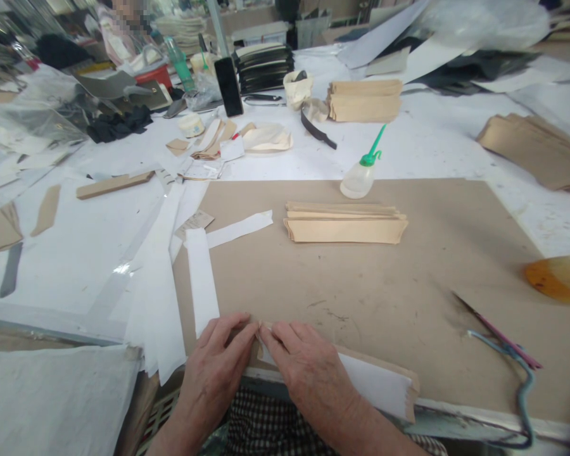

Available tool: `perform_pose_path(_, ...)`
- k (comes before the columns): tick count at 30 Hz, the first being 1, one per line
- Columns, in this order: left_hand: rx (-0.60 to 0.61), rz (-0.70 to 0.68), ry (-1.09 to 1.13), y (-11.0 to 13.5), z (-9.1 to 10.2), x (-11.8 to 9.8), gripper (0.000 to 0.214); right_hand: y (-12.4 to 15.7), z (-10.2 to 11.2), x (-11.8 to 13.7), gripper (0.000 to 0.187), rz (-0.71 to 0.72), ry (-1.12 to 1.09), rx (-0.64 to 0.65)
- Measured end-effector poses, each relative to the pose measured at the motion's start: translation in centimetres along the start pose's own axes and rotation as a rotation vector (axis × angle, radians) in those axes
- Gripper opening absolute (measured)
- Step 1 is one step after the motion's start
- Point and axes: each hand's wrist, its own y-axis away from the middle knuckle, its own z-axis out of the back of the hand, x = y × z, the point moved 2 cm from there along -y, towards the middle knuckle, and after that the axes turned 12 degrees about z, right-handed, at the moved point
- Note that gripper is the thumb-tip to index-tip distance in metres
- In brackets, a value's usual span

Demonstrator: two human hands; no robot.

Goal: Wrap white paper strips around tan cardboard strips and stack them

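My left hand (216,367) and my right hand (306,370) lie close together at the near edge of a brown cardboard mat (408,291). Their fingertips meet in a pinch on the left end of a tan strip with white paper on top (377,383), which runs off to the right under my right hand. A white paper strip (202,282) lies just above my left hand. Further up the mat sits a stack of tan strips (346,223), and a glue bottle with a green nozzle (361,174).
Scissors (503,345) lie at the right edge of the mat, an orange object (558,278) beyond them. Long white paper strips (156,297) hang off the left. More tan stacks (365,99), a black phone (228,86) and clutter fill the far table, where another person sits.
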Motion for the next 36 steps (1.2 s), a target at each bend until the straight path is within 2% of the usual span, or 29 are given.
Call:
perform_pose_path(9, 0.047, -0.042, -0.112, 0.4, 0.1, 0.2, 0.033, 0.2, -0.1, 0.1, 0.031, -0.003, -0.011, -0.021)
perform_pose_path(13, 0.045, -0.039, -0.059, 0.3, 0.5, 0.1, 0.033, 0.2, -0.2, 0.1, 0.032, -0.008, -0.012, -0.031)
perform_pose_path(19, 0.052, 0.172, 0.201, -0.5, 0.7, -0.3, 0.021, 0.1, -0.2, -0.1, 0.034, 0.000, -0.009, -0.046)
perform_pose_path(24, 0.006, 0.255, 0.223, -0.6, 0.1, -1.0, 0.012, 0.1, -0.3, -0.1, 0.034, -0.005, -0.003, -0.052)
perform_pose_path(31, -0.078, 0.176, 0.159, -0.1, -0.5, -1.6, 0.016, 0.2, -0.3, 0.0, 0.034, -0.004, 0.001, -0.055)
perform_pose_path(36, -0.074, 0.127, 0.144, -0.1, -0.3, -1.6, 0.017, 0.2, -0.4, -0.1, 0.034, 0.008, -0.010, -0.058)
